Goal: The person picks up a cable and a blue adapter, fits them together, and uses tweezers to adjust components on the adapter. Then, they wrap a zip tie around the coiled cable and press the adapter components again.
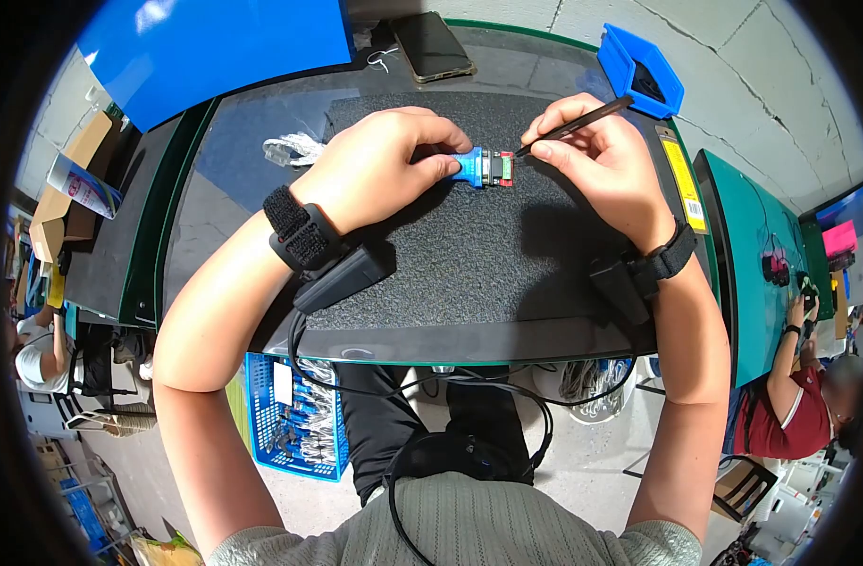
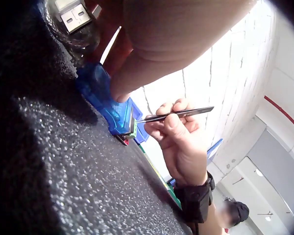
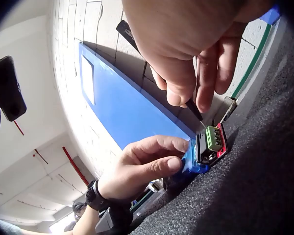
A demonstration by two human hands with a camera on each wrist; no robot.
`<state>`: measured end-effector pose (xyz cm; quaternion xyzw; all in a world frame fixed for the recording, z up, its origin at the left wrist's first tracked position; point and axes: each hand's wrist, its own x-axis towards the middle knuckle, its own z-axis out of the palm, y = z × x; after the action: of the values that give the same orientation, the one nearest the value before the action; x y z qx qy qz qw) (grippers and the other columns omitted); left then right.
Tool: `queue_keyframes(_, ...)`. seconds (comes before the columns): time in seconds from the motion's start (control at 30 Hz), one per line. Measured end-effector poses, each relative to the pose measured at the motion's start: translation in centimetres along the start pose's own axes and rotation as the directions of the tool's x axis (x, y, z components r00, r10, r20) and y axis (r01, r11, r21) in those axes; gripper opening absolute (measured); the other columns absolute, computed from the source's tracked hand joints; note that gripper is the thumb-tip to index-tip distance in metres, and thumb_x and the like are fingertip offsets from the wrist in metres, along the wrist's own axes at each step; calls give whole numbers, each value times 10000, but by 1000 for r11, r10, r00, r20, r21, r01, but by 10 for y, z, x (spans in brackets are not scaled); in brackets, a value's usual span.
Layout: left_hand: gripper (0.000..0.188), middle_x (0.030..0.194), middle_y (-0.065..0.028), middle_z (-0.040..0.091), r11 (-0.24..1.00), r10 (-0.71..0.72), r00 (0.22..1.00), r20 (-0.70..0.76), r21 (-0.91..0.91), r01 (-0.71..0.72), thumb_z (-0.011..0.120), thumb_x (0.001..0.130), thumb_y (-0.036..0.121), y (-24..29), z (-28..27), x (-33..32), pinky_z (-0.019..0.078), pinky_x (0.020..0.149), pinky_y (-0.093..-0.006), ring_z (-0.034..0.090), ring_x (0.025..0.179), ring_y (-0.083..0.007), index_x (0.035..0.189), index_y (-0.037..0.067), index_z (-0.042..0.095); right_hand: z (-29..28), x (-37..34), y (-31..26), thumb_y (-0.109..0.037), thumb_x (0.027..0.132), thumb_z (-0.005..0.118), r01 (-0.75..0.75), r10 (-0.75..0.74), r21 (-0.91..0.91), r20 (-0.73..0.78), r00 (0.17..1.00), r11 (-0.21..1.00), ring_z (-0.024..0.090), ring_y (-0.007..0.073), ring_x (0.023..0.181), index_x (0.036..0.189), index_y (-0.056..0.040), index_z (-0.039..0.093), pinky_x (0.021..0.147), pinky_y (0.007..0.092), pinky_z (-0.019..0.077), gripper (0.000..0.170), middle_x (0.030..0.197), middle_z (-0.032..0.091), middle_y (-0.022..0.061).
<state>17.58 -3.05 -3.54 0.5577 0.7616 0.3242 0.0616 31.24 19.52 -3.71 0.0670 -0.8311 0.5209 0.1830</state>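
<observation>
Through the head camera I see the left hand [image 1: 379, 165] pinching the blue plug [image 1: 469, 167] between thumb and forefinger, low over the dark mat [image 1: 441, 255] on the counter [image 1: 563, 338]. The plug points towards the right hand [image 1: 620, 165], with the green block [image 3: 213, 140] and red board [image 3: 222, 150] at its far end. I take that hold, at the back of the housing, as a way to brace the small part while leaving the block open to reach. Whether its underside touches the mat, I cannot tell.

The right hand pinches the black tool [image 1: 582, 123], slim and tapered like tweezers, between thumb and fingers. My right wrist view shows its fine tip angled down at the green block; I cannot tell whether it touches or sits just beside it. Gripped partway along, with the rear end jutting out past the hand, it probably gives fine control of the tip.

The coiled cable [image 1: 294, 149] lies beyond the left forearm, beside the mat, and its USB connector [image 2: 74, 17] shows in my left wrist view. The phone [image 1: 431, 45] and blue bin [image 1: 615, 61] sit at the far side, seemingly placed there to leave both hands room.
</observation>
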Motion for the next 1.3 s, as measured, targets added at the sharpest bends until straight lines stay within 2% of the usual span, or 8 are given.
queue_keyframes(0.67,365,1078,-132,687,1000,4,1000,29,20,-5,774,842,117,0,0,-1,527,852,-341,670,974,-259,1177,8,679,-1,2,4,-59,910,698,13,-16,-35,-77,997,999,621,69,847,1051,-20,633,756,236,504,159,921,664,17)
queue_keyframes(0.9,448,1125,-133,673,993,23,999,43,113,-28,805,792,109,3,-4,-6,528,887,-354,659,1016,-294,1204,11,657,-16,3,9,-241,1005,587,-159,132,-121,-204,970,980,605,124,767,1060,-15,596,727,277,501,233,857,619,27)
queue_keyframes(0.97,469,1136,-133,670,980,51,998,28,190,-56,808,783,112,2,-5,-8,527,882,-367,655,1028,-297,1216,21,652,-24,1,19,-284,992,565,-98,-4,-470,-212,977,877,642,245,780,1049,-16,605,743,350,509,278,848,645,100)
queue_keyframes(1.0,469,1136,-133,670,980,49,998,27,192,-54,808,783,112,2,-6,-8,527,882,-367,655,1028,-297,1216,21,652,-26,0,16,-284,992,565,-96,-5,-468,-211,978,878,642,245,780,1049,-16,605,743,350,509,278,848,645,100)
queue_keyframes(1.07,430,1092,-130,672,983,4,999,44,185,-12,804,783,128,3,-8,-8,526,862,-384,654,998,-312,1179,26,671,-29,-3,9,-336,954,568,-251,211,-596,-138,968,763,648,361,860,1043,-26,626,782,418,505,327,875,658,170)
queue_keyframes(1.1,430,1092,-130,672,982,4,999,43,187,-12,804,783,128,3,-9,-8,526,862,-384,654,998,-312,1179,26,671,-30,-4,9,-336,954,568,-250,208,-596,-138,968,763,648,361,860,1043,-26,626,782,418,505,327,875,658,170)
queue_keyframes(1.2,377,1039,-129,671,972,5,997,80,233,-24,794,793,151,2,-10,-7,524,840,-395,651,972,-322,1133,28,689,-28,-2,-6,-371,899,631,-347,437,-793,-115,892,500,655,361,961,1052,-53,656,839,445,503,354,944,684,167)
queue_keyframes(1.3,329,1009,-130,670,970,43,997,63,236,-56,774,818,192,-3,-8,-8,523,832,-403,646,956,-338,1096,32,701,-25,-10,0,-398,875,676,-263,290,-830,-129,948,492,636,339,1052,1071,-80,667,882,421,503,373,1070,688,122)
